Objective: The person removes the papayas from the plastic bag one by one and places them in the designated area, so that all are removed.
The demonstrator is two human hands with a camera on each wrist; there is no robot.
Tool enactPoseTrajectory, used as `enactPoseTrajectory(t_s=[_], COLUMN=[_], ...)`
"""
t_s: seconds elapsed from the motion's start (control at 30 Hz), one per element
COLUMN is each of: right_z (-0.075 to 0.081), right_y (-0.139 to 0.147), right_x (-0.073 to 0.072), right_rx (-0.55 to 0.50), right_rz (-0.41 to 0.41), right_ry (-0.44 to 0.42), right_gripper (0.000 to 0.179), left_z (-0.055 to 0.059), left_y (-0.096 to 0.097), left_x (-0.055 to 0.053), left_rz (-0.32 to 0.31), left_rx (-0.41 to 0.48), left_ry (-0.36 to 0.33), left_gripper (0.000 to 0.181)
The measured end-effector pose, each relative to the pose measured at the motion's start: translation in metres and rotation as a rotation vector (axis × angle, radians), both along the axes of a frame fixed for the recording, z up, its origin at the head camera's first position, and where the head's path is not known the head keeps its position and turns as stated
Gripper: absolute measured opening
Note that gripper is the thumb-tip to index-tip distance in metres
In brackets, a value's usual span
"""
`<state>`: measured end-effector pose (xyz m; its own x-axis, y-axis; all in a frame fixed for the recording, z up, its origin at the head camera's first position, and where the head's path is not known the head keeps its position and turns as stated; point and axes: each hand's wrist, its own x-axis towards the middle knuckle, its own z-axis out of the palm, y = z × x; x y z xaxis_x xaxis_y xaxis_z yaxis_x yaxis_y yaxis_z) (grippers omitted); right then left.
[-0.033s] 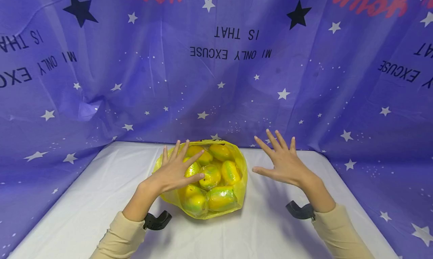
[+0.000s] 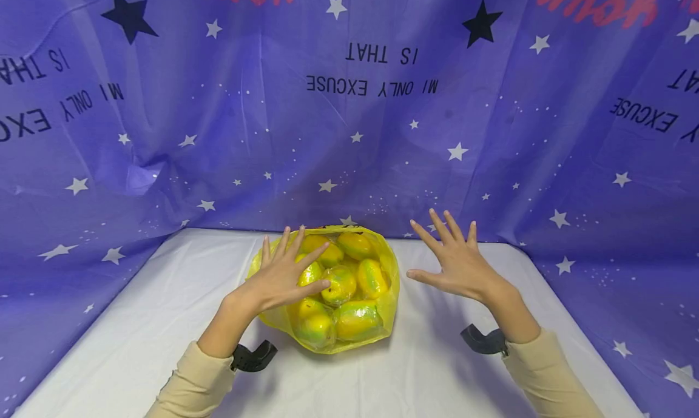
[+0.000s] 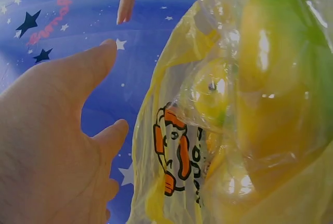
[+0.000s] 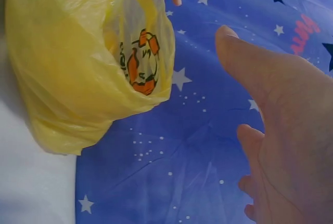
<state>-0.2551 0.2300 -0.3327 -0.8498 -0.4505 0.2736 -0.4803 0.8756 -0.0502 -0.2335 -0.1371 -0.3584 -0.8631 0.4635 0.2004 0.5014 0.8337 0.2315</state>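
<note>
A yellow plastic bag [image 2: 390, 312] stands with its mouth wide on the white-covered table. Inside lie several yellow-green mangoes [image 2: 357, 321], each in clear wrap; one mango [image 3: 283, 78] looms large in the left wrist view. My left hand [image 2: 281, 275], fingers spread straight, hovers over the bag's left side and overlaps some of the fruit in the head view. To the right of the bag, my right hand [image 2: 459, 263] is held apart from it with fingers splayed, holding nothing. A cartoon print [image 4: 143, 63] shows on the bag's inner wall.
The white tablecloth [image 2: 164, 327] covers the table up to a purple-blue star-printed curtain [image 2: 327, 133] hanging at the back and sides. Dark wrist mounts [image 2: 255, 356] sit at both sleeve cuffs.
</note>
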Motion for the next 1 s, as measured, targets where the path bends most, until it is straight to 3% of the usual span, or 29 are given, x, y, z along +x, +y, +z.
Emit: enactPoseTrajectory(t_s=[0.13, 0.23, 0.37, 0.47, 0.6, 0.7, 0.8, 1.0], right_z=[-0.005, -0.009, -0.013, -0.016, -0.021, -0.025, -0.028, -0.031], right_y=[-0.001, -0.002, -0.008, -0.015, -0.025, -0.035, -0.045, -0.064], right_x=[-0.001, 0.000, 0.005, 0.012, 0.018, 0.021, 0.022, 0.027], right_rx=[0.001, -0.031, -0.182, -0.304, -0.396, -0.432, -0.450, -0.437], right_rz=[0.009, 0.036, 0.111, 0.189, 0.274, 0.315, 0.348, 0.379], right_ry=[0.010, 0.009, -0.028, -0.073, -0.139, -0.178, -0.213, -0.261], right_gripper=[0.091, 0.091, 0.079, 0.066, 0.056, 0.053, 0.053, 0.055], left_z=[-0.002, -0.005, -0.017, -0.032, -0.055, -0.071, -0.084, -0.102], left_y=[0.001, 0.002, -0.005, -0.014, -0.021, -0.018, -0.011, 0.002], left_x=[0.005, 0.014, 0.033, 0.049, 0.066, 0.073, 0.076, 0.082], left_rz=[0.012, 0.037, 0.115, 0.205, 0.336, 0.392, 0.384, 0.323], left_rx=[0.005, 0.064, 0.254, 0.438, 0.699, 0.865, 0.975, 1.064], left_ry=[0.034, 0.094, 0.189, 0.212, 0.145, 0.091, 0.057, -0.033], left_gripper=[0.074, 0.071, 0.063, 0.059, 0.062, 0.067, 0.068, 0.070])
